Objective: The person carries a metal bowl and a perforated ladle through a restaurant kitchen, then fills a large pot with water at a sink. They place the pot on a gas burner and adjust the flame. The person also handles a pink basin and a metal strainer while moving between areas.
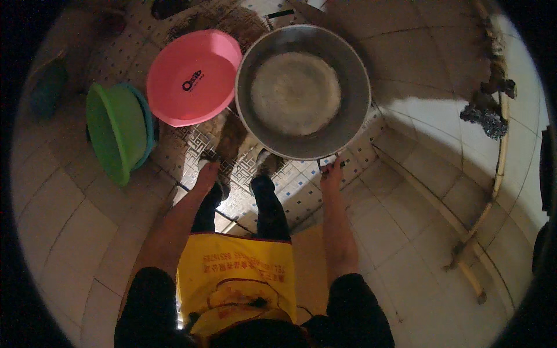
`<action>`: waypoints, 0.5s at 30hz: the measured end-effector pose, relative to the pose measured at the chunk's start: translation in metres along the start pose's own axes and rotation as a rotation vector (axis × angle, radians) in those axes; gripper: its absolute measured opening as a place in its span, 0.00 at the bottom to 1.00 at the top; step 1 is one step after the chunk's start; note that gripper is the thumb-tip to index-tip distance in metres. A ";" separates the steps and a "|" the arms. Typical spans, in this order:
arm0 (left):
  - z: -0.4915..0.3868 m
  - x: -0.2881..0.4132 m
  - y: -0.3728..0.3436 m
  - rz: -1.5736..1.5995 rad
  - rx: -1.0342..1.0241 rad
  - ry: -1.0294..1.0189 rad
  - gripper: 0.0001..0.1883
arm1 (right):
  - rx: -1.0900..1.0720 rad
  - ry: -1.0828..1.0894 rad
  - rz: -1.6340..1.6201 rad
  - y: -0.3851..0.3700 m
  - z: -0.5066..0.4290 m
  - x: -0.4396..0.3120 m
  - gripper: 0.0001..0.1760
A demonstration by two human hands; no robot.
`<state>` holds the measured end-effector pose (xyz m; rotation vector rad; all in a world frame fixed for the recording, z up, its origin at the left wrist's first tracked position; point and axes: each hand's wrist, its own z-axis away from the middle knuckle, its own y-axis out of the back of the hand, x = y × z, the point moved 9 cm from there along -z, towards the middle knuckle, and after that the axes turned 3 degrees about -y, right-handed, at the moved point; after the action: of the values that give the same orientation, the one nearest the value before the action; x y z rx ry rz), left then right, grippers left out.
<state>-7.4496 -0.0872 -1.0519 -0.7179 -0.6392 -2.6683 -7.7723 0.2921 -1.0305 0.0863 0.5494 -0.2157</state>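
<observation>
My right hand [331, 176] grips a handle at the near rim of a large, deep metal pot [296, 93]. The pot's pale, worn bottom shows from above, with nothing in it. Just left of it, against its side, is a pink plastic basin [196, 69] bearing dark print. My left hand [208, 174] hangs low in front of my left leg, below the pink basin. Its fingers are too dim to make out, and nothing plainly shows in them. A yellow apron [243, 269] with red writing covers my lap.
A green plastic basin [124, 130] and a teal basin [150, 130] stand tilted at the left. On the right, a bamboo pole [500, 174] leans by the tiled wall, with a steel scourer [485, 119] near it. Patterned floor tiles [300, 187] lie around my shoes.
</observation>
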 end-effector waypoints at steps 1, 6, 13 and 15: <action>-0.022 0.003 -0.021 0.169 -0.023 0.078 0.29 | 0.061 0.039 0.012 0.000 0.011 -0.007 0.16; -0.093 0.072 -0.082 0.723 -0.157 0.180 0.26 | 0.071 0.075 0.102 -0.006 0.071 -0.074 0.16; -0.057 0.108 -0.116 0.717 -0.245 0.305 0.24 | -0.183 0.070 0.016 -0.075 0.105 -0.123 0.19; -0.057 0.107 -0.112 0.702 -0.223 0.260 0.22 | -0.203 0.064 0.049 -0.092 0.114 -0.125 0.18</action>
<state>-7.6045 -0.0381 -1.0770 -0.5077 -0.0003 -2.1258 -7.8394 0.2089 -0.8695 -0.0907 0.6296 -0.1087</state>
